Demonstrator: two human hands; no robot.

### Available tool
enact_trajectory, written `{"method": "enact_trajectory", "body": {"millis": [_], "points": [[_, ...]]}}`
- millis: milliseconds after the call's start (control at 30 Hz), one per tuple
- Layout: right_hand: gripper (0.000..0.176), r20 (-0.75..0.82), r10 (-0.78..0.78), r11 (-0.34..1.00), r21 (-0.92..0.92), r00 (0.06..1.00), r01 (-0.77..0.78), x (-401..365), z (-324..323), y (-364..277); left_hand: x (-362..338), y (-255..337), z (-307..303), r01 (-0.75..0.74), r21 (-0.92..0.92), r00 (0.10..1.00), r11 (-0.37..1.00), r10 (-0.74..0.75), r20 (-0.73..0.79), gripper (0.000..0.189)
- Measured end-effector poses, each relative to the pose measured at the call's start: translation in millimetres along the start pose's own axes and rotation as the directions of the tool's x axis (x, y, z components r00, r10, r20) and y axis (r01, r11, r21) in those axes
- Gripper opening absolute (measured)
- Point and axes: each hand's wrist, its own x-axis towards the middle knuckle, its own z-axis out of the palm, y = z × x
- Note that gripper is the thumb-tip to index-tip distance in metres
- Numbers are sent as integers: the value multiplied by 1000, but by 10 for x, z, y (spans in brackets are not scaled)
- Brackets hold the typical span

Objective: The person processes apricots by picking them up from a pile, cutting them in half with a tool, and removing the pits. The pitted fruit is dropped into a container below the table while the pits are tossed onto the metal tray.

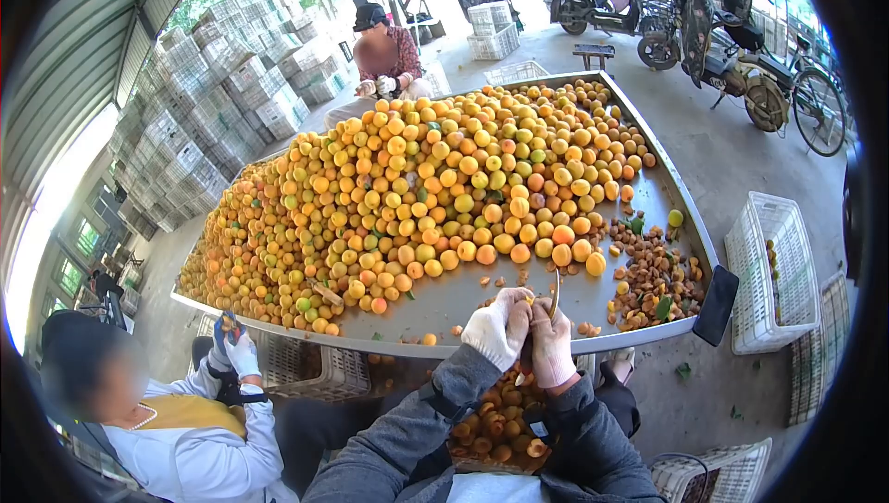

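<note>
My left hand (500, 327), in a white glove, is closed at the near edge of the metal table (426, 322). A small bit of orange-yellow shows at its fingertips, apparently an apricot mostly hidden by the fingers. Touching it, my right hand (551, 345), in a pale pinkish glove, is closed around a thin curved knife (556, 295) that points up. Beyond both hands rises a large heap of apricots (417, 197). Below my forearms, a container holds cut apricots (500, 424). Brown apricot scraps (653, 281) lie to the right on the tabletop.
A phone (716, 306) sits at the table's right corner. White plastic crates (773, 271) stand right of it. One co-worker (185, 420) sits at my left with gloved hands raised; another person (389, 58) sits across the table. Stacked crates (213, 86) and parked scooters (713, 40) are behind.
</note>
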Motion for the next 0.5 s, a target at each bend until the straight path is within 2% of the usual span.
{"method": "enact_trajectory", "body": {"millis": [33, 67, 100, 167, 200, 233, 267, 300, 367, 400, 433, 467, 500], "points": [[17, -3, 75, 997, -29, 997, -75, -17, 22, -26, -1, -63, 10, -5, -28, 999, 1000, 4, -33, 32], [13, 18, -199, 969, -144, 980, 199, 2, 46, 171, 35, -303, 89, 37, -324, 991, 945, -77, -112, 36], [12, -3, -463, 848, -291, 886, 442, 23, 122, 271, 38, -333, 56, 240, -456, 957, 857, -289, -38, 41], [10, 60, -291, 928, -227, 955, 297, 5, 83, 163, 57, -579, 154, 60, -520, 985, 852, -136, -110, 46], [11, 90, -285, 946, -136, 954, 296, 15, 79, 106, 30, -359, 9, 296, -599, 940, 744, -337, 47, 47], [12, 106, -275, 958, -49, 956, 281, 27, 38, 40, 51, -144, -159, 524, -629, 831, 574, -505, 231, 50], [17, 124, 26, 999, 33, 992, -31, -60, -24, -147, 55, -236, -160, 576, -772, 747, 268, -557, 364, 53], [18, 135, 72, 997, 14, 988, -74, -58, -77, -168, 55, -318, -168, 512, -832, 769, 214, -546, 333, 55], [24, 304, 195, 968, -211, 932, -134, -76, -199, -289, 3, -298, -245, 472, -860, 755, 195, -593, 280, 57], [26, 420, 28, 961, -261, 907, 91, -35, -267, -166, 0, -289, -275, 487, -854, 743, 186, -601, 293, 57], [27, 537, -121, 906, -283, 835, 313, -2, -322, -41, -3, -284, -291, 499, -860, 711, 107, -617, 336, 55], [31, 403, -62, 855, -451, 913, 257, -22, -301, -109, -23, -302, -292, 509, -860, 677, 26, -629, 381, 53], [25, 341, -326, 793, -409, 882, 451, 46, -269, -64, -64, -335, -284, 526, -851, 663, 12, -632, 401, 53]]}}
